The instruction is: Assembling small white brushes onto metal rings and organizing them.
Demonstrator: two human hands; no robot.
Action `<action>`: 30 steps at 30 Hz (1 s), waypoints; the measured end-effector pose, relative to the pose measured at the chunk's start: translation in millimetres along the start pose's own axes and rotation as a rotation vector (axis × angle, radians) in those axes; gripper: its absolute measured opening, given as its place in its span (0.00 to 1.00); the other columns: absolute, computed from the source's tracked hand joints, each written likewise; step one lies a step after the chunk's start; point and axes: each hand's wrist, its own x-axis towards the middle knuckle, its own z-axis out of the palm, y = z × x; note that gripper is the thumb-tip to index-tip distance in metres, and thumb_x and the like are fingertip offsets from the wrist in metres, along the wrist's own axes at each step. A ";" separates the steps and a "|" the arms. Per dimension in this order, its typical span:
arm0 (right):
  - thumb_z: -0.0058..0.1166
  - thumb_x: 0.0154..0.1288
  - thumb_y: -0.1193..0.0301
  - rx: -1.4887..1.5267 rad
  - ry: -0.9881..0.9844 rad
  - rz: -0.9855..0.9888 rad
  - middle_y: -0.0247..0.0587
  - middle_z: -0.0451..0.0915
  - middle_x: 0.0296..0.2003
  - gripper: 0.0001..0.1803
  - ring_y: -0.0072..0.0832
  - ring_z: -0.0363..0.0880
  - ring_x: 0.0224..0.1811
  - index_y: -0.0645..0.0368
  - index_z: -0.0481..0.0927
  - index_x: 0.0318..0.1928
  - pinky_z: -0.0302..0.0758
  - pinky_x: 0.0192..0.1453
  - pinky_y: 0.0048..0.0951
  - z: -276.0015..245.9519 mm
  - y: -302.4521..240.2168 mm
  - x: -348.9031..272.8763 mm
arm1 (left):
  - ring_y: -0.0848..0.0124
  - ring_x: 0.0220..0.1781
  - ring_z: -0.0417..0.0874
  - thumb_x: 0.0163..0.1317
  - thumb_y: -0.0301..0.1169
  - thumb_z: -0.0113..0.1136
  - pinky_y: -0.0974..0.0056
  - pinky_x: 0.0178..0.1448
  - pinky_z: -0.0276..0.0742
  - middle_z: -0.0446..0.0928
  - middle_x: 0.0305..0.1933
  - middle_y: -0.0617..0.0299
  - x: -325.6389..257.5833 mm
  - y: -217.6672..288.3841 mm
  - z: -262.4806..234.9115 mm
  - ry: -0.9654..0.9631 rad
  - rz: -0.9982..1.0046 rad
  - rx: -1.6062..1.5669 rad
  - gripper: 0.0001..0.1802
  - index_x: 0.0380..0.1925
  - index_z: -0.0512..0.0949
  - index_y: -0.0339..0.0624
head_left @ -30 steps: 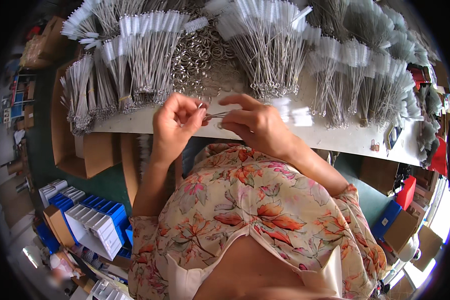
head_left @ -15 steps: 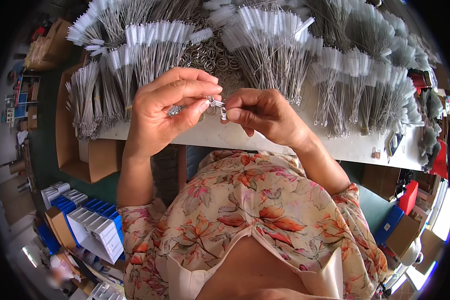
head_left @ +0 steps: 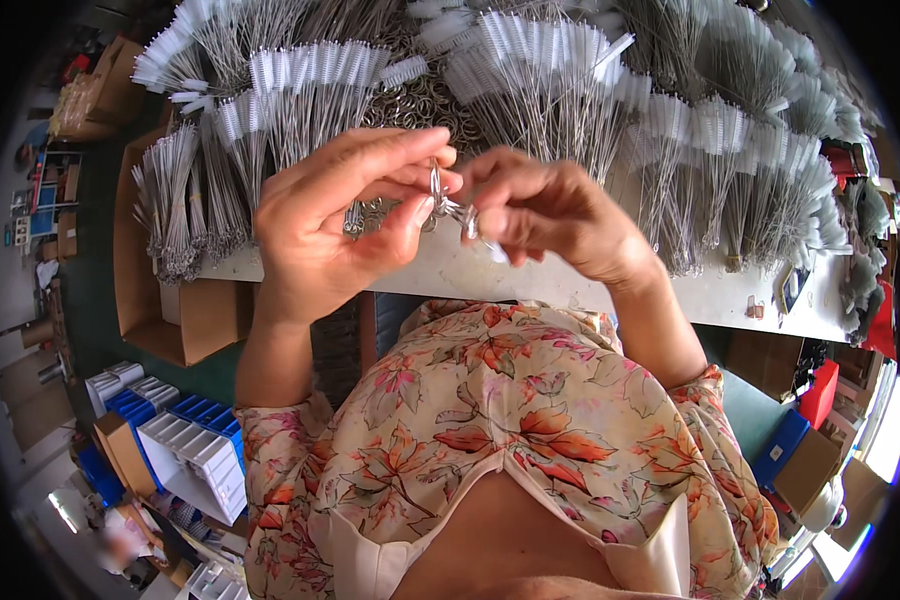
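Both hands pinch a small metal ring (head_left: pixel 438 190) above the surface (head_left: pixel 570 290): left hand (head_left: pixel 335 225), right hand (head_left: pixel 545 215). Light, stiff, slippery; grip its rim.

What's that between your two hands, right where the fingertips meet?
A small metal ring, pinched by the left hand and met by the right hand, with thin wire ends; the head view shows it.

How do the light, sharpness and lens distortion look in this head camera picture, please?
In the head view, soft even light with no hard shadows; the left hand, right hand and small metal ring are fairly sharp; the white table edge bows from fisheye; a dark vignette rings the frame; bright glare sits at the lower right rim.
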 end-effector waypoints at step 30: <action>0.59 0.57 0.71 -0.009 0.213 -0.085 0.28 0.76 0.23 0.07 0.10 0.69 0.23 0.63 0.79 0.34 0.67 0.24 0.14 18.6 -37.0 23.1 | 0.84 0.22 0.65 0.63 0.30 0.52 0.80 0.24 0.59 0.72 0.31 0.66 19.5 6.5 -19.9 0.056 -0.384 -0.501 0.09 0.38 0.73 0.35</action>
